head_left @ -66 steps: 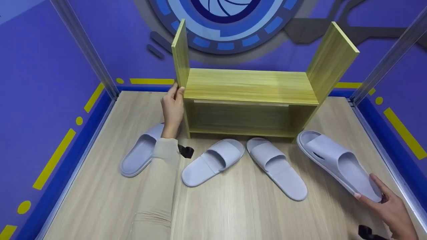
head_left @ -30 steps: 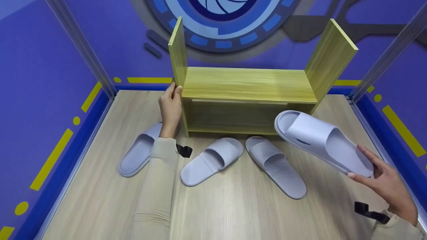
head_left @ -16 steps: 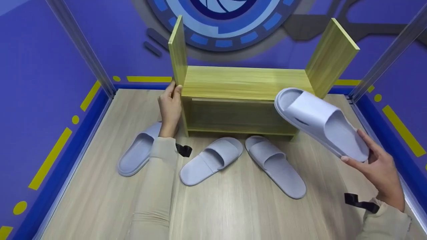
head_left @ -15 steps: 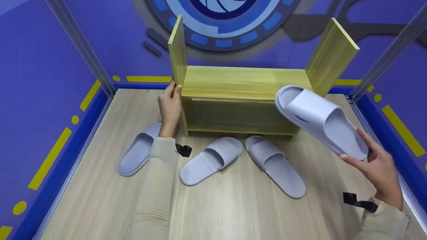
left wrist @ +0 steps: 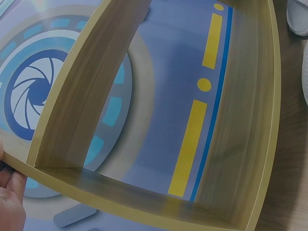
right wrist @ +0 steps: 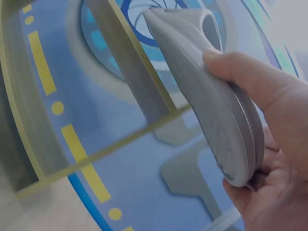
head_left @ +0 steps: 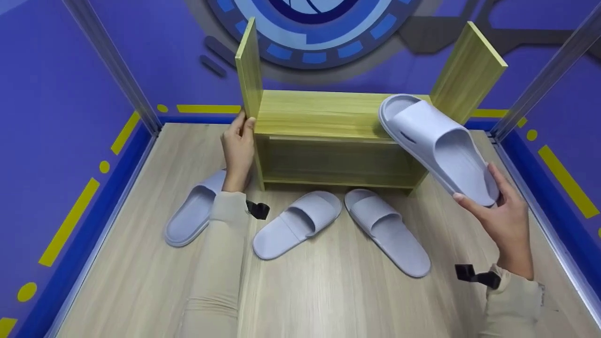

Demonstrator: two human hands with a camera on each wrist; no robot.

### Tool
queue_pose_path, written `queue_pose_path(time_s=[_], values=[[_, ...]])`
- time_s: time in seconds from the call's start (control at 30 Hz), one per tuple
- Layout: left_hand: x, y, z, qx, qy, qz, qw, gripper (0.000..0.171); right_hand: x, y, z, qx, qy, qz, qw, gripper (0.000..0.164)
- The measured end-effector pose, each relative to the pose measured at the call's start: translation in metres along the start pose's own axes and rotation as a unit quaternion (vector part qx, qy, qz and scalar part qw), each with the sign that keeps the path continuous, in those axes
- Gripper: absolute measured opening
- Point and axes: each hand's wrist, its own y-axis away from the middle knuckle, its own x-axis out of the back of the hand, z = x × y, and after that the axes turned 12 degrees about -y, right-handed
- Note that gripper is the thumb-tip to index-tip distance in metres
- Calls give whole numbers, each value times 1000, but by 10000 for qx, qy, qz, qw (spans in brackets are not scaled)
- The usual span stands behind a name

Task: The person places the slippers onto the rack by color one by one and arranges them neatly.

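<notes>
My right hand (head_left: 504,216) grips a light grey slipper (head_left: 425,124) by its heel, thumb on one side and fingers on the other. The slipper is tilted, toe up and to the left, in front of the right part of the wooden shelf (head_left: 328,115). In the right wrist view, the side and underside of the slipper (right wrist: 207,106) face the camera. At the shelf's left side panel, my left hand (head_left: 238,148) holds the board's edge. The left wrist view shows part of this hand (left wrist: 10,202) at the shelf's corner.
Two grey slippers, one on the left (head_left: 298,225) and one on the right (head_left: 387,232), lie toes inward before the shelf. Another slipper (head_left: 192,213) lies partly under my left forearm. Blue patterned walls (head_left: 61,117) enclose the wooden floor (head_left: 324,300).
My right hand has lifted the slipper from low at the right, up and leftward to the height of the shelf's upper board. My left hand has stayed on the side panel.
</notes>
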Motion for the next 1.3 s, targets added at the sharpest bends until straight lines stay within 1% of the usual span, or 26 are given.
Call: queue_pose_path(time_s=[0.13, 0.3, 0.4, 0.6, 0.83, 0.93, 1.1, 1.3], values=[[0, 0, -1, -19, -36, 9, 10000, 45, -11, 1, -11, -25, -76, 212, 9997, 92], [1, 0, -2, -47, -72, -29, 10000, 46, -24, 1, -21, 98, -58, 522, 9986, 91], [1, 1, -2, -35, -75, -40, 10000, 45, -33, 2, -23, 236, -74, 658, 9975, 91], [1, 1, -2, -31, -119, -79, 9999, 44, -49, 1, -26, 383, -176, 1000, 9941, 92], [0, 2, -1, -82, -50, 22, 10000, 43, -64, -2, -32, 570, -150, 1425, 9880, 92], [0, 2, -2, -88, -48, 47, 9999, 43, -73, -5, -32, 731, -188, 1556, 9849, 91], [0, 2, -2, -49, -32, 53, 10000, 42, -84, -9, -34, 863, -246, 1716, 9811, 91], [0, 2, -1, 9, -60, 77, 10000, 42, -93, -14, -35, 803, -301, 1801, 9799, 93]])
